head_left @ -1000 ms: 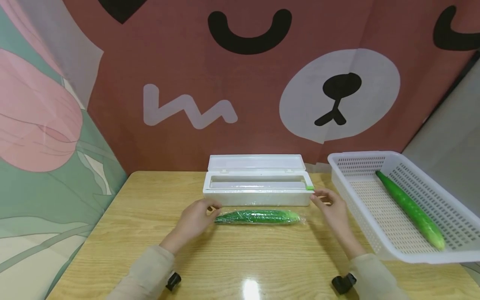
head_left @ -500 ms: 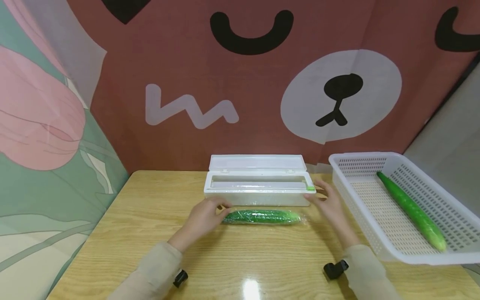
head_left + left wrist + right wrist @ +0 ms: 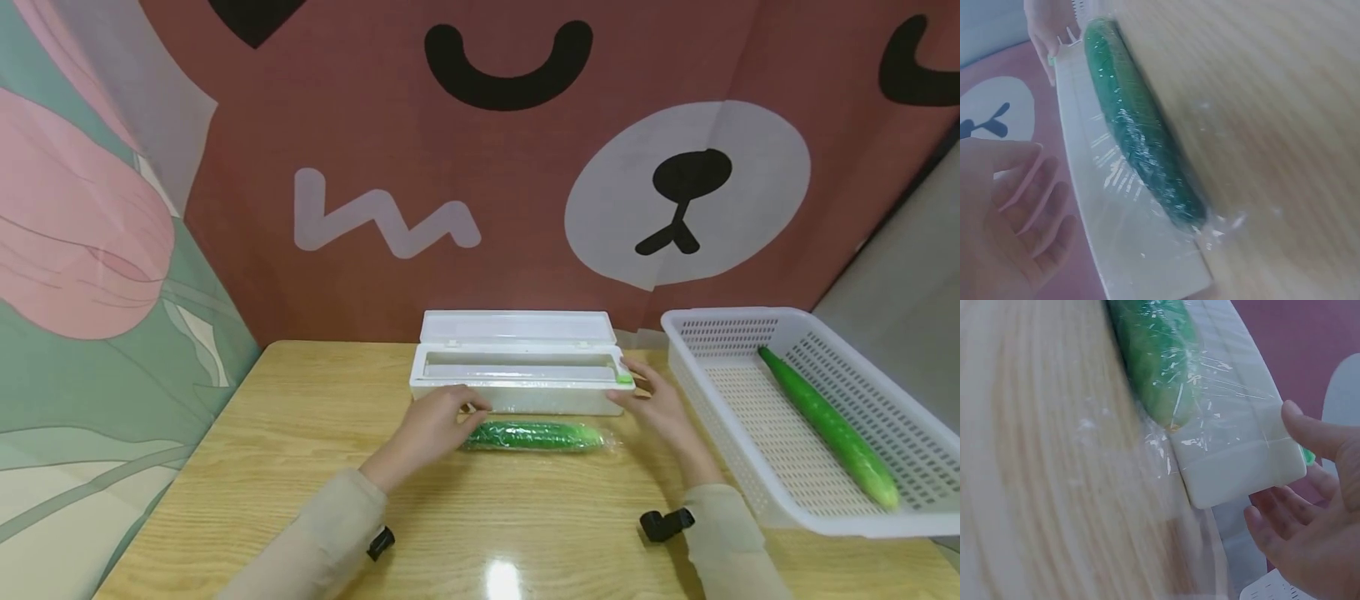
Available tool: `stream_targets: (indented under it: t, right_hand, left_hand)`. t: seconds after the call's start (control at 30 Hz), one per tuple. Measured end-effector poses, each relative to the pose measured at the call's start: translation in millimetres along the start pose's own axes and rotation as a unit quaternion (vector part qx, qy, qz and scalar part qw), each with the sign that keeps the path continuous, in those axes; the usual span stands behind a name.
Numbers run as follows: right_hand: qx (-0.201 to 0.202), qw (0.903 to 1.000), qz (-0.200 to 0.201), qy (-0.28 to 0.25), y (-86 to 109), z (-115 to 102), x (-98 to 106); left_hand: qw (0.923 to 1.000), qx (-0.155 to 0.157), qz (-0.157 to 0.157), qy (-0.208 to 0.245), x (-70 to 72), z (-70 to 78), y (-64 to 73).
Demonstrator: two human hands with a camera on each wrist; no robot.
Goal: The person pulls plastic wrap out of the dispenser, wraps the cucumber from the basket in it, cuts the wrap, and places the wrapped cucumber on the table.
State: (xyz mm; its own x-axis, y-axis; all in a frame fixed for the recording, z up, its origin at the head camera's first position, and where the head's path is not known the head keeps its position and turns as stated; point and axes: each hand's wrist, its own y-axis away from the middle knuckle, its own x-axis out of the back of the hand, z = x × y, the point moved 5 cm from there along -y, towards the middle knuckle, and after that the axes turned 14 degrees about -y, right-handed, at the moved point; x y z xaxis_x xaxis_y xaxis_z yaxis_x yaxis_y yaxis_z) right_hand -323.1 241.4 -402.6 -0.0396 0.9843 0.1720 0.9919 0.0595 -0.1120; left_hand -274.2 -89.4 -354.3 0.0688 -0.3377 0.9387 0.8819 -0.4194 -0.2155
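Our left hand point(image 3: 441, 423) shifts right, fingers loose, released, screening the film-wrapped cucumber's point(image 3: 540, 435) left end | it lies before the open-lidded cling-film dispenser point(image 3: 555, 402) | right hand point(image 3: 656, 404) at dispenser's right end, grip we cannot tell | perforated basket point(image 3: 840, 525) with second cucumber point(image 3: 827, 425) beside

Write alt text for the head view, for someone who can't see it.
A film-wrapped cucumber lies on a wooden table before an open white box, the left hand at its left end, the right hand at the box's right end. A white basket to the right holds another cucumber.
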Motion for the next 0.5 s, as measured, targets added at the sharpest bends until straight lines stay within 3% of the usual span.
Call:
stream_targets:
  t: [0.5]
  right_hand:
    - [-0.004, 0.998, 0.016, 0.061, -1.1, 2.5, 1.5]
  left_hand:
    - [0.9991, -0.039, -0.017, -0.009, -0.3, 29.4, -36.5]
